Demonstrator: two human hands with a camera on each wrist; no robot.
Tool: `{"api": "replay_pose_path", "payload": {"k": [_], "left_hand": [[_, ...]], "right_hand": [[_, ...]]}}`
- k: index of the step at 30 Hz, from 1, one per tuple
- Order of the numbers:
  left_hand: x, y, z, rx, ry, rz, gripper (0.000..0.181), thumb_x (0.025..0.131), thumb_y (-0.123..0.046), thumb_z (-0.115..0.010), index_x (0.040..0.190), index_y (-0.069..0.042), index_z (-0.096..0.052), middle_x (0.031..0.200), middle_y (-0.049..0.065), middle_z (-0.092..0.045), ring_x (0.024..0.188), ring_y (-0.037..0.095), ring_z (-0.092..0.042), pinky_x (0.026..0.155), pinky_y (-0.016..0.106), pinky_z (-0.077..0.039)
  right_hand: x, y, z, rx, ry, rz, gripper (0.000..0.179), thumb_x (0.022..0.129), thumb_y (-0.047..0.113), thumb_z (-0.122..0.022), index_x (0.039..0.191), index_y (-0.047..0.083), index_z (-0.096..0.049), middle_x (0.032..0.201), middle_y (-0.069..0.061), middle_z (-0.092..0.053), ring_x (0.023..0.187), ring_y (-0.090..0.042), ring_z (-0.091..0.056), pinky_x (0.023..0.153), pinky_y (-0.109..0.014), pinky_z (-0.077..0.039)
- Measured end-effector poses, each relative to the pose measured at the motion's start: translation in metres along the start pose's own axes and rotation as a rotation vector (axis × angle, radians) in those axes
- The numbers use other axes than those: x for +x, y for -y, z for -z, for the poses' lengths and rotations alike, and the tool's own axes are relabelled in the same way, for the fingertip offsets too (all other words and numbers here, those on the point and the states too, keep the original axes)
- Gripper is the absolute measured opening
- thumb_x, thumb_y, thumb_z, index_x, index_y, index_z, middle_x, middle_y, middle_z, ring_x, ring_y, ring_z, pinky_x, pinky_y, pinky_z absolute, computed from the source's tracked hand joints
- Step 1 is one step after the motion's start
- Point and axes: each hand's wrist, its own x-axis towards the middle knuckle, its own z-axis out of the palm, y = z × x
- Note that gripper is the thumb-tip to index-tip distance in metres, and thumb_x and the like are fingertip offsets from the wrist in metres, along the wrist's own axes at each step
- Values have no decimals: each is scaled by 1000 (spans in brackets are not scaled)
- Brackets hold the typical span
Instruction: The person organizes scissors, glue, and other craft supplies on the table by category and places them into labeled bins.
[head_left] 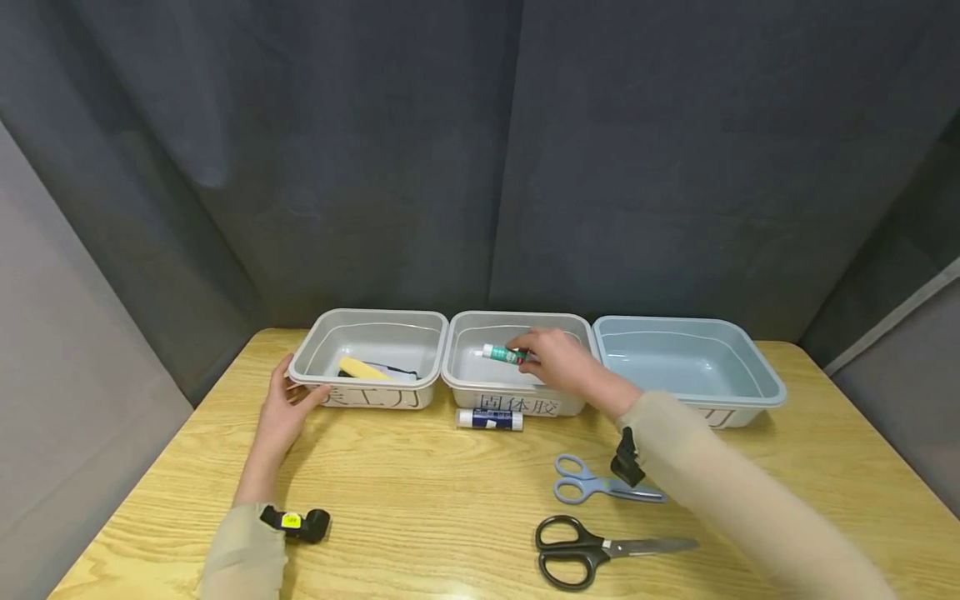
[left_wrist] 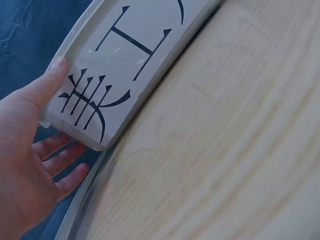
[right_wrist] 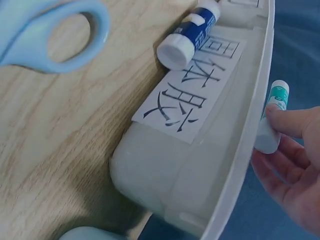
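Observation:
Over the middle grey bin, my right hand pinches a green-and-white glue stick between thumb and fingers. In the right wrist view that glue stick shows just beyond the bin's rim. My left hand holds the front left corner of the left grey bin, its thumb on the rim and the other fingers round the side. Inside the left bin lie a yellow utility knife and a darker, slim item. A blue-and-white glue stick lies on the table against the middle bin's front.
A light-blue bin stands at the right of the row. Blue-handled scissors and black-handled scissors lie on the wooden table, near my right forearm. A dark curtain hangs behind the bins.

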Motion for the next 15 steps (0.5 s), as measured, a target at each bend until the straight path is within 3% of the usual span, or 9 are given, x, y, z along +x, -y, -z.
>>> {"api": "replay_pose_path", "payload": {"k": [15], "left_hand": [[-1, 0, 1, 15, -6, -9, 91, 81, -38, -66, 147, -21, -6, 140, 22, -33, 122, 36, -38, 98, 47, -36]], "right_hand": [[18, -22, -16, 1, 124, -155, 28, 78, 11, -72, 105, 9, -67, 90, -6, -66, 80, -17, -61, 69, -34, -50]]}}
